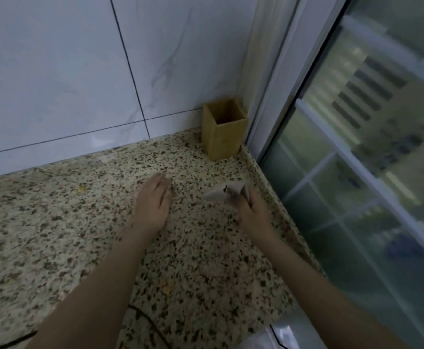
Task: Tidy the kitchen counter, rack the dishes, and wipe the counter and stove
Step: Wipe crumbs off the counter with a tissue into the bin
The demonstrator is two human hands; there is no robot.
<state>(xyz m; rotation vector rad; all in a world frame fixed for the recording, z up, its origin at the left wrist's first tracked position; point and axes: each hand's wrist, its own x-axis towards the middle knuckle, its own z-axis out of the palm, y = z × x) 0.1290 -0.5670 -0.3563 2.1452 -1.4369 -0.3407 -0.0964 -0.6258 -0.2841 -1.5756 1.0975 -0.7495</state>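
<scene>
My left hand [153,201] lies flat, fingers straight, on the speckled beige granite counter [54,222]. My right hand [252,212] pinches one crumpled grey-white cloth [224,193] near the counter's right edge. One square tan wooden holder [224,129] stands in the far corner.

2 bare forearms, entering from the lower edge, reaching forward and converging slightly. left hand [153,202]: palm down, fingers straight and close together, pointing away from the body, lying flat or nearly flat on the tabletop [54,222]; whether it touches cannot be told. right hand [252,210]: back of hand up, fingers curled, pinching a small crumpled grey-white wad [227,193] at the fingertips. hands apart, roughly level, right one nearer the tabletop's right edge. outlines blurred.
</scene>
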